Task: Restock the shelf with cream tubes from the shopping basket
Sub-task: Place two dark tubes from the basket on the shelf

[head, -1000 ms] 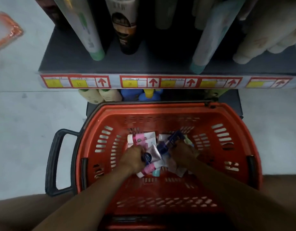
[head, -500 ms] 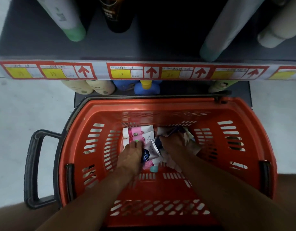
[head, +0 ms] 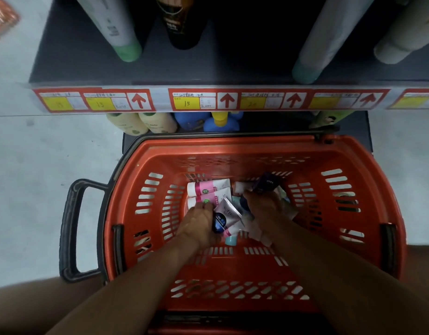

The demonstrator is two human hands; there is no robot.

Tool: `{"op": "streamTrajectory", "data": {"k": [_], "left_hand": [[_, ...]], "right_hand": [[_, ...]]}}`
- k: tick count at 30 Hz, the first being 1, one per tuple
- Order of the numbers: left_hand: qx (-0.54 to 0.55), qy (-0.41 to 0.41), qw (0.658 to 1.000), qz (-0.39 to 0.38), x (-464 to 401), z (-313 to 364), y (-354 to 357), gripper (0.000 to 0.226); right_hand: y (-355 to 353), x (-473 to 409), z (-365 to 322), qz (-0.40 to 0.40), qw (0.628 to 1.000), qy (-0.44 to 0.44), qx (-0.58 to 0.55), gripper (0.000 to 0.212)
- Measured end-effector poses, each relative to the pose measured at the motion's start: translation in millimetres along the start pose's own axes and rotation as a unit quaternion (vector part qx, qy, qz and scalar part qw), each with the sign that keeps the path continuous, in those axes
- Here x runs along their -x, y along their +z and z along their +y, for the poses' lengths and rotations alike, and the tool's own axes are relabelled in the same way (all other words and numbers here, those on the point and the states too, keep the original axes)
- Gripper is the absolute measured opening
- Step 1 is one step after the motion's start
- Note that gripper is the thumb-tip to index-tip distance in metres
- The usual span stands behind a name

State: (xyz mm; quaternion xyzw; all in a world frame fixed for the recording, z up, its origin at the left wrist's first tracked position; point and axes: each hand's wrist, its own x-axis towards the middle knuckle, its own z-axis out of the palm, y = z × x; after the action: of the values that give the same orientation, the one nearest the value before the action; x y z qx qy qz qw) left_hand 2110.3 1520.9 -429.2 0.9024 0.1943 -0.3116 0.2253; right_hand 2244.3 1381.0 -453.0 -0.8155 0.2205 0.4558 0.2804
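Both my hands are down inside the orange shopping basket (head: 368, 213) among a pile of cream tubes. My left hand (head: 196, 226) is closed around several tubes, among them a dark blue tube (head: 219, 222) and a pink-and-white tube (head: 229, 215). My right hand (head: 264, 209) grips a dark purple tube (head: 267, 183) that sticks up toward the basket's far wall. Two pink-and-white tubes (head: 208, 188) lie loose on the basket floor just beyond my left hand. The dark shelf (head: 220, 66) sits above the basket.
The shelf carries tall tubes, a green-capped one (head: 117, 25), a black one (head: 182, 20) and a teal-capped one (head: 327, 42), with a gap between. A price-label strip (head: 208, 100) runs along its edge. Cream bottles (head: 141, 122) and blue bottles (head: 208, 120) stand on the lower shelf. The basket's black handle (head: 71, 228) points left.
My right hand has lifted a dark purple tube up out of the pile. My left hand stays closed on its tubes; the camera view shifted slightly.
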Motion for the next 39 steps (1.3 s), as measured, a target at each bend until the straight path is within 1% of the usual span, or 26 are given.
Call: {"op": "streamTrajectory", "data": {"k": [1,3,4,5,6,8,9,10,13,14,16,18,20,23,28,31,34,39], "left_hand": [[0.006,-0.003,1.000,0.005,1.9,1.6,-3.1,0.083],[0.020,-0.010,1.000,0.015,6.7,5.3,-9.8,0.081],[0.027,-0.013,0.999,0.024,9.2,6.4,-12.5,0.079],[0.032,-0.017,0.999,0.032,12.3,7.8,-15.7,0.078],[0.035,-0.020,0.998,0.042,15.8,9.1,-18.9,0.077],[0.039,-0.019,0.997,0.062,23.4,12.2,-25.4,0.077],[0.041,-0.015,0.996,0.072,27.2,13.8,-29.1,0.077],[0.043,-0.007,0.995,0.087,31.4,16.2,-33.7,0.076],[0.054,0.011,0.989,0.139,47.1,26.2,-51.6,0.071],[0.056,0.015,0.986,0.157,52.1,29.6,-57.8,0.069],[0.068,0.018,0.980,0.189,62.8,36.6,-70.0,0.066],[0.087,0.022,0.974,0.210,73.2,42.4,-81.4,0.064],[0.111,0.026,0.966,0.233,84.0,48.3,-92.5,0.064],[0.140,0.037,0.946,0.291,101.1,56.0,-108.5,0.062],[0.157,0.075,0.907,0.382,129.3,64.3,-134.3,0.052],[0.162,0.095,0.884,0.428,143.8,71.2,-153.8,0.059],[0.166,0.117,0.853,0.480,156.6,79.4,-175.5,0.065],[0.168,0.147,0.821,0.525,175.6,93.5,-219.7,0.070]], "right_hand": [[-3.3,0.3,5.6,0.007,1.000,-0.017,-0.012,0.043],[-10.4,5.3,16.5,-0.002,0.998,-0.039,-0.056,0.030],[-14.1,12.2,20.2,0.003,0.996,-0.050,-0.072,0.028],[-15.6,12.4,23.9,0.021,0.995,-0.058,-0.076,0.034],[-17.8,22.0,24.0,0.038,0.993,-0.069,-0.085,0.044],[-19.0,20.7,30.1,0.104,0.986,-0.097,-0.086,0.065],[-19.3,17.6,33.1,0.129,0.982,-0.116,-0.080,0.069],[-22.7,25.1,32.1,0.140,0.978,-0.130,-0.084,0.066],[-35.9,53.5,29.0,0.156,0.969,-0.159,-0.101,0.032],[-39.4,59.2,30.1,0.160,0.967,-0.170,-0.103,0.031],[-44.4,67.0,34.0,0.165,0.961,-0.190,-0.112,0.043],[-49.8,71.2,37.0,0.187,0.951,-0.218,-0.111,0.054],[-58.6,94.3,33.1,0.203,0.940,-0.247,-0.121,0.051],[-75.2,132.7,28.7,0.219,0.927,-0.279,-0.125,0.038],[-92.0,175.4,25.2,0.264,0.885,-0.365,-0.116,0.039],[-102.9,198.5,15.4,0.298,0.861,-0.397,-0.113,0.042],[-115.4,219.6,0.3,0.318,0.840,-0.424,-0.115,0.048],[-137.5,262.1,-33.1,0.358,0.797,-0.471,-0.119,0.046]]}}
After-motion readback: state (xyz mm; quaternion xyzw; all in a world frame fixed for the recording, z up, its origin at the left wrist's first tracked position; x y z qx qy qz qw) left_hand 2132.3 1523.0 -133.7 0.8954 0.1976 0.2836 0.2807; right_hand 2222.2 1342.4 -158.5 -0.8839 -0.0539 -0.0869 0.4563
